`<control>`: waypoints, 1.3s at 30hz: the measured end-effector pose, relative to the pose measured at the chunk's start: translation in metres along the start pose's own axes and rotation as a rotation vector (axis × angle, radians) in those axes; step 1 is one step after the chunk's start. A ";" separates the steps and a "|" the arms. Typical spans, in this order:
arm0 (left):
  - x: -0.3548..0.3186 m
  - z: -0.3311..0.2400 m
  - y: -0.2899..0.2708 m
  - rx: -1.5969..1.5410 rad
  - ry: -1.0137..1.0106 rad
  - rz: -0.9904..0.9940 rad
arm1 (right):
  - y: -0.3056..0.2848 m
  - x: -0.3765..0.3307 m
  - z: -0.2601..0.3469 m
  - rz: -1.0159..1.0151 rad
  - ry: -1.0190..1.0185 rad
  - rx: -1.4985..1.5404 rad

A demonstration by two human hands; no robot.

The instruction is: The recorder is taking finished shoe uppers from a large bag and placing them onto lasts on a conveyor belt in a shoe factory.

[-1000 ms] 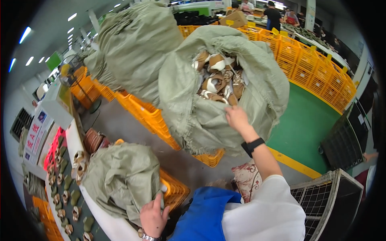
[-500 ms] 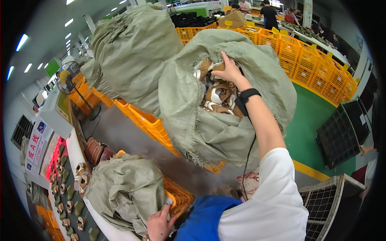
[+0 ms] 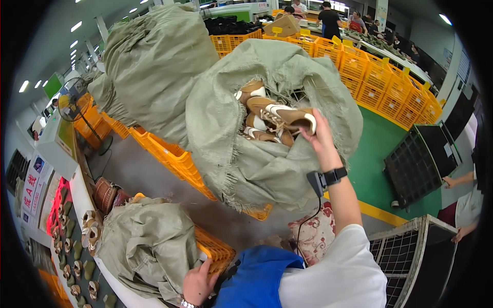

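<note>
My right hand is closed on the heel end of a tan and white shoe upper with laces. It holds this upper at the mouth of a large grey-green woven sack. More tan and white shoe uppers show inside the opening; the deeper ones are hidden. Down at the lower middle, my left hand rests by the rim of an orange crate, thumb and forefinger apart, with nothing seen in it. A smaller grey-green sack lies beside that hand, partly covering the crate.
Another bulging sack stands behind on the left. At lower left, a conveyor carries shoe parts and green lasts. Stacked orange crates curve along the far right. A co-worker's hand touches a mesh-sided cart; a black crate stands beyond.
My right hand has gone from open over the sack's mouth to gripping a shoe upper, drawn nearer and to the right. My left hand stays by the crate. The view has shifted slightly.
</note>
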State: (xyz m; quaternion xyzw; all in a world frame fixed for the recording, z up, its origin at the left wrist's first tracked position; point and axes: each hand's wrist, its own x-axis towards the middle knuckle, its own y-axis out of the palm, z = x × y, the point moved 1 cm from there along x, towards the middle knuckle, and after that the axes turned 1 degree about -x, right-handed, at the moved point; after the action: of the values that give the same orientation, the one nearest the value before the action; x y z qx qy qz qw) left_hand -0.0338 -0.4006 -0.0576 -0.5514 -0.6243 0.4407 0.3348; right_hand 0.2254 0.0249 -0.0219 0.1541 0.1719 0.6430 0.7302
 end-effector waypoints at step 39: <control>-0.790 -0.003 0.142 -0.308 -1.959 -2.866 | 0.072 -0.643 -0.199 2.492 0.969 -0.620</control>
State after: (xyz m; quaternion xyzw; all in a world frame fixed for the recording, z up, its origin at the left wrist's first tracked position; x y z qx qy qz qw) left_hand 0.1572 -1.1768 -0.1330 -0.8150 0.5638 0.0957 0.0939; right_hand -0.0008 -0.6030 -0.1339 -0.2009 0.0069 0.8683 -0.4536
